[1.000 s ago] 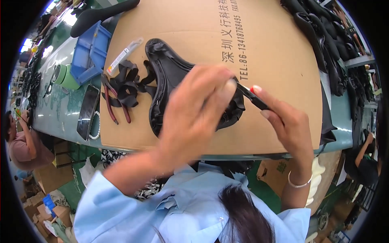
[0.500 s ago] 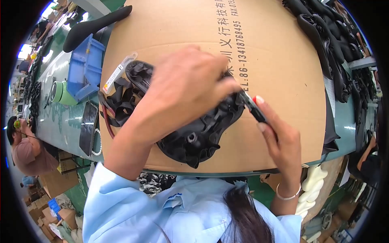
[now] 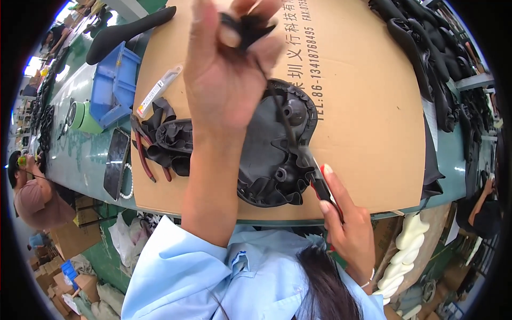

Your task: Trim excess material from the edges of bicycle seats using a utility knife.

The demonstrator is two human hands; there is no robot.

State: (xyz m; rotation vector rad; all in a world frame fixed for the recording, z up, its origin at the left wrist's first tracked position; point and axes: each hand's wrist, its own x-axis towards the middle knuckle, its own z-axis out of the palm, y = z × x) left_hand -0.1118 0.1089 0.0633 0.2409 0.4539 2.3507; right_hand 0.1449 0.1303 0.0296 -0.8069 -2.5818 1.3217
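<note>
A black moulded plastic saddle shell (image 3: pixel 272 154) lies underside up on a large flat sheet of brown cardboard (image 3: pixel 368 106) that covers the green tabletop (image 3: pixel 80 154). The left hand (image 3: pixel 224 80) is raised above the shell's far end, its fingers pinched shut on a strip of black trim material (image 3: pixel 248 24), and a thin black strand runs from that pinch down along the shell's right edge. The right hand (image 3: pixel 346 224) sits at the shell's near right corner, closed around a small cutting tool with a red and black handle (image 3: pixel 320 184), the tool's tip touching the shell's rim where the strand ends. Just left of the shell lies a heap of black offcuts (image 3: pixel 168 138) beside red-handled pliers (image 3: pixel 141 157), with a white utility knife (image 3: pixel 157 90) a little farther away. Well left of the shell, off the cardboard, stand a blue plastic bin (image 3: pixel 114 82), a green tape roll (image 3: pixel 80 116) and a dark phone (image 3: pixel 116 162). Far right of the shell, a stack of black saddle covers (image 3: pixel 426 48) runs along the cardboard's edge.
</note>
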